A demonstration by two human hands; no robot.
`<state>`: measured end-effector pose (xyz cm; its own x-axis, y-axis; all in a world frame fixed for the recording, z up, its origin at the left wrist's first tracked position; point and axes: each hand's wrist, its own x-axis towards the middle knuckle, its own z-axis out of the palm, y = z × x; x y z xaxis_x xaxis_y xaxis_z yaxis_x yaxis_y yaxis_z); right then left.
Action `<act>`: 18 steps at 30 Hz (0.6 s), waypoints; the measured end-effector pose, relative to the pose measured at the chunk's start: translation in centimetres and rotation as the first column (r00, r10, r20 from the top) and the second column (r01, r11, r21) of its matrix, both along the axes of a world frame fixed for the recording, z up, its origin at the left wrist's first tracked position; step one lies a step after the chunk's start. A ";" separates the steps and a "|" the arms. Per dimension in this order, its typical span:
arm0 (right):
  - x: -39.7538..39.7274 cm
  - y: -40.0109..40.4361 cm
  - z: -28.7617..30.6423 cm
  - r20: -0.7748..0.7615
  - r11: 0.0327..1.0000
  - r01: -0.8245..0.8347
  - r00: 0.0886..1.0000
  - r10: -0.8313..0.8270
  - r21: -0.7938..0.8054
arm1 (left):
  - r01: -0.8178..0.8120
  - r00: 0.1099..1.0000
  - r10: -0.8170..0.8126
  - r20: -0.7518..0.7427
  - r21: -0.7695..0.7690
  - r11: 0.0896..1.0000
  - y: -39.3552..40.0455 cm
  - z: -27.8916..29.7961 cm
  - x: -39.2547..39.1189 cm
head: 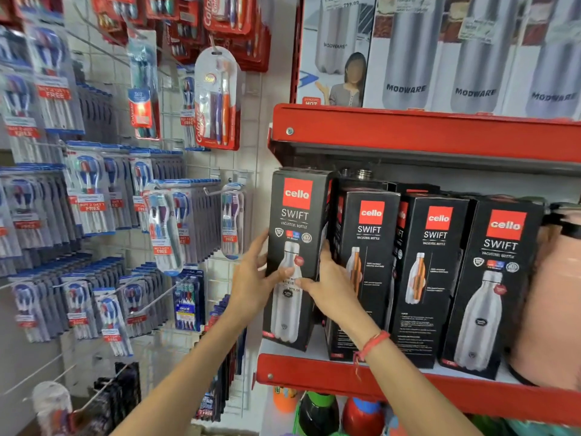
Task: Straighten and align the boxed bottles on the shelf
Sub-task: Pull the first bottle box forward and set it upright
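We see four black cardboard boxes standing in a row on the white board of a red metal shelf (314,371). Each front carries a red square reading "cello", then "SWIFT" and "VACUSTEEL BOTTLE" in white, above a picture of a steel bottle.

The leftmost box (294,234) stands at the shelf's left end, taller in view than its neighbours and leaning slightly, its base close to the front lip. Our left hand (251,280) clasps its left edge, thumb laid across the front over the printed bottle, fingers wrapped out of sight behind. Our right hand (330,278) grips the right edge of the same box, thumb on the front, fingers tucked into the gap between it and the second box (366,262). A red thread band (372,343) circles the right wrist.

The second box touches the first; the third box (430,272) and fourth box (498,284) follow, sides nearly touching. A smooth peach jug (553,303) with a black band sits just beside the fourth box.

On the shelf above, pale boxes (440,51) read "MODWARE". To the left, a wire grid holds glossy toothbrush packs (217,99) on hooks, some marked "Colgate" and "FREE". Open room lies left of the shelf end.
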<state>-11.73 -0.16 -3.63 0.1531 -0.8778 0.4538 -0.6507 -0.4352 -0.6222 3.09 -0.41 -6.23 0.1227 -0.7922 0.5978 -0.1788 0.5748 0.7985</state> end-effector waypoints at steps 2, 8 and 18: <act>0.3 -0.4 -0.7 -0.038 0.996 0.077 0.996 -0.079 -0.044 | -0.068 0.998 0.068 -0.013 0.011 0.998 -0.7 -1.0 -0.7; 0.7 -0.6 -2.8 -0.003 0.974 0.184 0.983 -0.186 -0.135 | -0.175 0.985 0.175 0.001 -0.006 0.985 -1.1 -3.2 -2.3; -2.8 1.1 -2.7 0.181 0.646 0.497 0.851 -0.492 -0.580 | -0.276 0.959 0.277 0.066 -0.029 0.961 -0.1 -2.3 -2.6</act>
<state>-14.49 0.97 -6.34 -0.2291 -0.3772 0.8973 -0.8752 -0.3237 -0.3596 0.47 -0.54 -8.50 0.2934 -0.7216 0.6270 -0.3869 0.5102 0.7681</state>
